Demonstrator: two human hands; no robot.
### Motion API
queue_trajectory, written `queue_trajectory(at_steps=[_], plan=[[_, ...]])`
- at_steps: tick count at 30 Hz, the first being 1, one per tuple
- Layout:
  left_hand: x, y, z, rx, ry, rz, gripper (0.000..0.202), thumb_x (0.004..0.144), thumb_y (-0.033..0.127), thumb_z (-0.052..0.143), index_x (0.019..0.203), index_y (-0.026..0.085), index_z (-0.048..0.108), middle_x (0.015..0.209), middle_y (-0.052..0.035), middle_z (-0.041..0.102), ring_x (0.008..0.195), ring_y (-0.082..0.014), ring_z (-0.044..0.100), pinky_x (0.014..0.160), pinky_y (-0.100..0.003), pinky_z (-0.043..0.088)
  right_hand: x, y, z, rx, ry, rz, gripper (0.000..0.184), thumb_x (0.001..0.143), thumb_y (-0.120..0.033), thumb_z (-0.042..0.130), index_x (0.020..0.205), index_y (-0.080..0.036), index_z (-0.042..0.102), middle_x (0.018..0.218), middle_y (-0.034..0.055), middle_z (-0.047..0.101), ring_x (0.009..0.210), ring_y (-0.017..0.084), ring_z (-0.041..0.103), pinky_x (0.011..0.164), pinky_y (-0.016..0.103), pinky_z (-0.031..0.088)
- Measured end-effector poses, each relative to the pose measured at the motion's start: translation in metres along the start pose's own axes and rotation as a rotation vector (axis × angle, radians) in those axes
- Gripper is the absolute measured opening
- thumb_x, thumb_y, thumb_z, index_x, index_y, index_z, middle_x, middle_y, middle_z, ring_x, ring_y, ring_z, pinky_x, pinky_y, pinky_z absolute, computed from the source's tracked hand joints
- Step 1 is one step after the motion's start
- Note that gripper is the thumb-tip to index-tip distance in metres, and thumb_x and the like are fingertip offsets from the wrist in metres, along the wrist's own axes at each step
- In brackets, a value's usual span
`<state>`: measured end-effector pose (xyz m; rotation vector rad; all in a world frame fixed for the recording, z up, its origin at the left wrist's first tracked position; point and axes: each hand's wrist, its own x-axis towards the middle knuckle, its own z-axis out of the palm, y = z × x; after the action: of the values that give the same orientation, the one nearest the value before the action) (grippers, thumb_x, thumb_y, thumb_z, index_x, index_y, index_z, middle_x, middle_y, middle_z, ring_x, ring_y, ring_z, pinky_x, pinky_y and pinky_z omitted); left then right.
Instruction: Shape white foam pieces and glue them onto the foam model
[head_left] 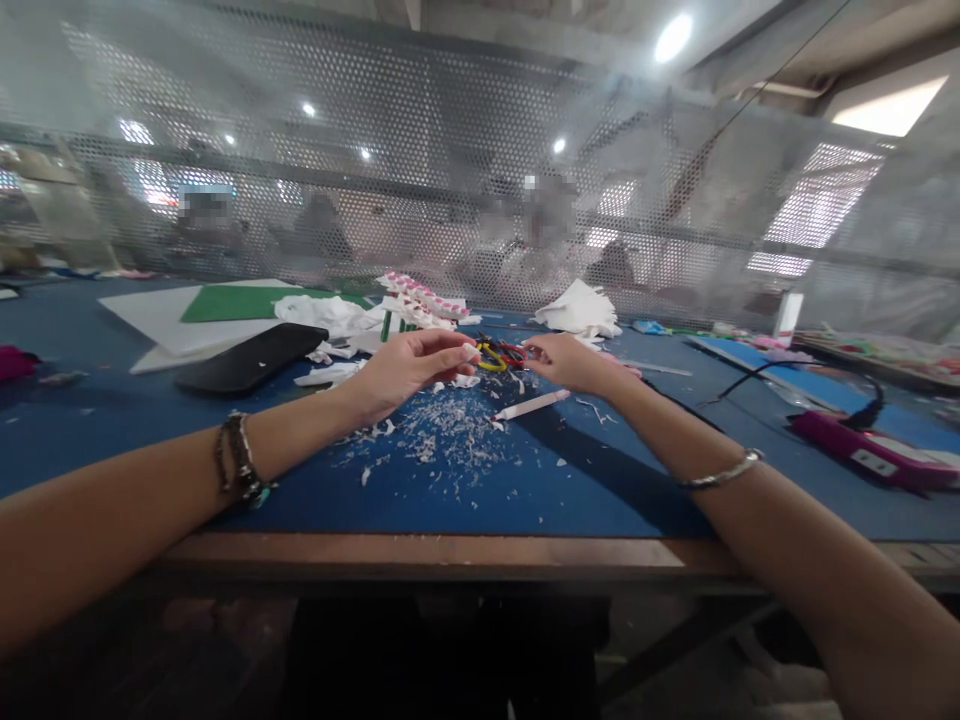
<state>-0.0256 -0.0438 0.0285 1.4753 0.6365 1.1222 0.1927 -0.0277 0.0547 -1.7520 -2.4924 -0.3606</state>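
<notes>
Between the thumb and fingers of my left hand [409,368] is a small white piece [471,352], possibly foam; its exact kind is unclear. My right hand [568,361] is at the red-handled tool [513,353], its fingertips slightly apart. I cannot tell whether they touch the handle. Beside it lies a yellow-handled tool [491,357], perhaps scissors, partly hidden. A white marker pen [531,405] rests just below my right hand. Many white shavings [450,430] are scattered over the blue tabletop [465,505] under both hands.
To the left lie a black phone-like slab [251,360], a green sheet [229,303] and white sheets [172,315]. White scraps [577,308] are piled at the back. A magenta power strip [862,445] with a black cable sits right. A perforated metal screen [420,150] stands behind.
</notes>
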Motion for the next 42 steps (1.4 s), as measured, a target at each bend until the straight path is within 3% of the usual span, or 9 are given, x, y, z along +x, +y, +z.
queue_trajectory(at_steps=[5, 8, 14, 18, 23, 27, 32, 37, 42], plan=[[0.003, -0.003, -0.002, -0.011, 0.042, -0.012, 0.017, 0.059, 0.016, 0.067, 0.076, 0.015, 0.066, 0.073, -0.0020, 0.064, 0.068, -0.0095, 0.059, 0.068, -0.020, 0.044, 0.044, -0.016, 0.013, -0.056, -0.061, 0.105, 0.031, 0.083, -0.033, 0.041, 0.093, -0.008, 0.057, 0.097, 0.0144, 0.058, 0.089, 0.020, 0.054, 0.074, 0.031, 0.041], [0.003, -0.003, -0.002, 0.003, 0.065, -0.002, 0.018, 0.059, 0.014, 0.067, 0.076, 0.016, 0.066, 0.076, -0.0025, 0.064, 0.069, -0.0091, 0.058, 0.069, -0.019, 0.044, 0.066, -0.022, 0.019, -0.073, -0.110, 0.193, 0.030, 0.082, -0.031, 0.046, 0.107, -0.015, 0.049, 0.107, 0.0072, 0.052, 0.090, 0.017, 0.053, 0.076, 0.037, 0.045], [0.004, -0.001, -0.007, -0.025, 0.066, 0.009, 0.012, 0.060, 0.017, 0.065, 0.072, 0.016, 0.066, 0.073, -0.0036, 0.064, 0.067, -0.0108, 0.058, 0.066, -0.021, 0.046, 0.077, -0.031, 0.028, -0.067, -0.131, 0.277, 0.030, 0.081, -0.030, 0.048, 0.107, -0.016, 0.049, 0.108, 0.0069, 0.052, 0.092, 0.017, 0.053, 0.076, 0.036, 0.045], [0.005, -0.001, -0.009, 0.023, 0.074, 0.020, 0.013, 0.063, 0.020, 0.064, 0.075, 0.016, 0.065, 0.074, -0.0042, 0.063, 0.068, -0.0120, 0.058, 0.065, -0.022, 0.046, 0.065, -0.026, 0.017, -0.057, -0.048, 0.307, 0.029, 0.082, -0.031, 0.046, 0.104, -0.015, 0.050, 0.105, 0.0074, 0.053, 0.089, 0.017, 0.054, 0.075, 0.035, 0.045], [0.002, 0.005, -0.004, -0.054, 0.106, -0.020, 0.010, 0.066, 0.017, 0.062, 0.075, 0.014, 0.064, 0.073, -0.0022, 0.061, 0.066, -0.0086, 0.056, 0.066, -0.019, 0.045, 0.032, -0.016, -0.007, -0.018, 0.097, 0.320, 0.040, 0.084, -0.039, 0.033, 0.093, -0.008, 0.054, 0.094, 0.0193, 0.059, 0.089, 0.028, 0.055, 0.065, 0.031, 0.039], [0.001, 0.009, -0.001, -0.137, 0.085, -0.017, 0.008, 0.068, 0.016, 0.062, 0.076, 0.014, 0.063, 0.071, -0.0002, 0.060, 0.065, -0.0064, 0.054, 0.066, -0.017, 0.045, -0.005, -0.019, -0.016, 0.067, 0.163, 0.256, 0.043, 0.086, -0.042, 0.021, 0.092, -0.013, 0.051, 0.090, 0.0121, 0.061, 0.080, 0.020, 0.056, 0.063, 0.027, 0.037], [0.004, 0.008, -0.002, -0.183, 0.074, 0.010, 0.006, 0.069, 0.017, 0.061, 0.075, 0.015, 0.063, 0.073, 0.0005, 0.061, 0.066, -0.0054, 0.054, 0.066, -0.016, 0.045, -0.038, -0.037, -0.014, 0.308, 0.269, 0.093, 0.037, 0.074, -0.052, 0.040, 0.085, -0.017, 0.046, 0.079, 0.0052, 0.056, 0.068, 0.016, 0.051, 0.059, 0.026, 0.036], [0.003, 0.009, -0.002, -0.219, 0.098, 0.023, 0.006, 0.068, 0.013, 0.061, 0.074, 0.014, 0.063, 0.074, 0.0003, 0.062, 0.066, -0.0057, 0.055, 0.068, -0.017, 0.045, -0.042, -0.052, -0.010, 0.133, 0.280, -0.042, 0.034, 0.069, -0.052, 0.047, 0.074, -0.018, 0.044, 0.075, 0.0042, 0.055, 0.064, 0.015, 0.047, 0.055, 0.025, 0.030], [0.001, 0.009, 0.000, -0.198, 0.071, 0.021, 0.007, 0.067, 0.013, 0.062, 0.073, 0.016, 0.063, 0.068, 0.0018, 0.060, 0.065, -0.0061, 0.054, 0.066, -0.018, 0.044, -0.042, -0.055, -0.008, 0.023, 0.310, 0.014, 0.035, 0.071, -0.052, 0.043, 0.074, -0.018, 0.045, 0.075, 0.0046, 0.056, 0.061, 0.015, 0.046, 0.050, 0.025, 0.026]])
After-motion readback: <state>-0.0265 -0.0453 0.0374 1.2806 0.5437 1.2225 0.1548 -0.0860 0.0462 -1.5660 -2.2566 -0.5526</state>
